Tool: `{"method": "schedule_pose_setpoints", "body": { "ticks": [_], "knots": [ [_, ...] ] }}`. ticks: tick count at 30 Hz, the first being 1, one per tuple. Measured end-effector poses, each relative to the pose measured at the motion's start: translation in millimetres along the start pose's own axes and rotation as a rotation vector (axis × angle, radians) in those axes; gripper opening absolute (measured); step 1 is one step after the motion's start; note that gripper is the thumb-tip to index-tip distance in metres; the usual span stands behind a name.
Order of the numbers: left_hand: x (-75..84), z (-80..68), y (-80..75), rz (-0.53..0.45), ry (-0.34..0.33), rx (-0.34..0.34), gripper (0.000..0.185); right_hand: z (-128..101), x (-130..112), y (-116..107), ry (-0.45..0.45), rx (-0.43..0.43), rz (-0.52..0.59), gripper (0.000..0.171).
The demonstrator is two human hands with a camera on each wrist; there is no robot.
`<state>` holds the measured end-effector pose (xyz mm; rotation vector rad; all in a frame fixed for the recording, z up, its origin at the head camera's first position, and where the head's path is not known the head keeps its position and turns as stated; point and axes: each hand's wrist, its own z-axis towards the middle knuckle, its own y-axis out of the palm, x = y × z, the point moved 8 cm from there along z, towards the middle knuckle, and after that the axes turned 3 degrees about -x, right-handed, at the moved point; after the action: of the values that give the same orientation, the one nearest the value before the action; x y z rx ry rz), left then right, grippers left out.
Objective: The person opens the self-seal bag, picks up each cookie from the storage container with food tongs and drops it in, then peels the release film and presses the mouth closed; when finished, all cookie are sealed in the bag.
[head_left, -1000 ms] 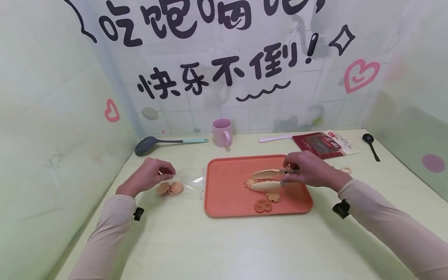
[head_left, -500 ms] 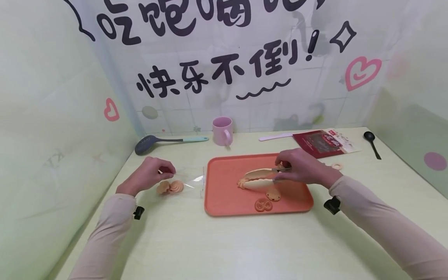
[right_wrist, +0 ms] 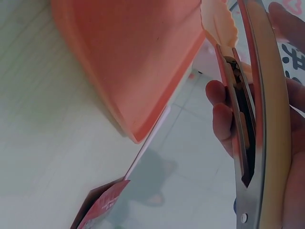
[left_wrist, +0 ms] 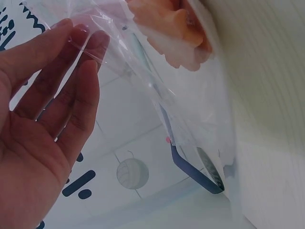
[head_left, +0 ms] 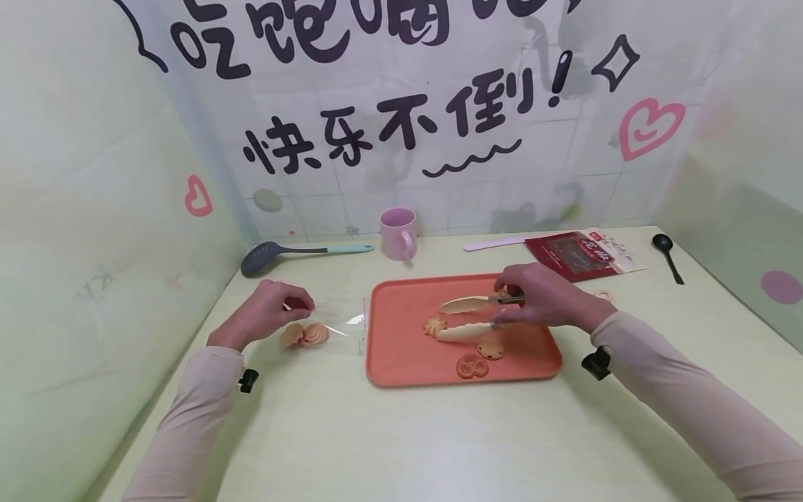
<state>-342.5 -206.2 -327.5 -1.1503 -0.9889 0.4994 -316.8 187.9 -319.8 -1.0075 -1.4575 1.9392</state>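
Note:
My left hand [head_left: 270,314] pinches the edge of a clear plastic bag [head_left: 332,326] lying on the table left of the orange tray [head_left: 401,362]. Two cookies [head_left: 304,335] lie inside the bag. The left wrist view shows my fingers [left_wrist: 83,71] against the bag film [left_wrist: 190,105], with the cookies [left_wrist: 176,28] beyond. My right hand [head_left: 539,303] grips cream tongs [head_left: 467,317] over the tray, their arms spread. A swirl cookie [head_left: 431,325] sits at the tongs' tips. Two more cookies [head_left: 488,348] [head_left: 472,365] lie on the tray. In the right wrist view the tongs [right_wrist: 257,119] cross above the tray [right_wrist: 138,62].
Along the back wall stand a pink mug [head_left: 398,233], a grey slotted spoon [head_left: 276,251], a pink spatula [head_left: 495,244], a red packet [head_left: 580,254] and a black spoon [head_left: 665,251]. A small ring cookie [head_left: 603,295] lies right of the tray.
My right hand has carried the tongs and the swirl cookie leftward over the tray, and the tongs' arms now stand wider apart. My left hand has stayed put.

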Motion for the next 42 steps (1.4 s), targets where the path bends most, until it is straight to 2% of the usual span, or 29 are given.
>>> {"method": "schedule_pose_setpoints", "body": {
  "ticks": [10, 20, 32, 42],
  "knots": [
    [0.6, 0.5, 1.4, 0.003, 0.007, -0.002, 0.007, 4, -9, 2, -0.063, 0.021, -0.002, 0.05],
    [2.2, 1.6, 1.8, -0.009, 0.008, -0.006, 0.008, 7, -12, 11, -0.07, 0.019, 0.029, 0.043],
    [4.7, 3.2, 0.4, 0.003, 0.017, 0.005, 0.008, 9, -20, 4, -0.087, 0.054, -0.001, 0.04],
    [2.7, 3.4, 1.3, 0.015, -0.003, 0.003, 0.008, 22, -40, 2, -0.122, 0.062, 0.03, 0.043]
  ]
}}
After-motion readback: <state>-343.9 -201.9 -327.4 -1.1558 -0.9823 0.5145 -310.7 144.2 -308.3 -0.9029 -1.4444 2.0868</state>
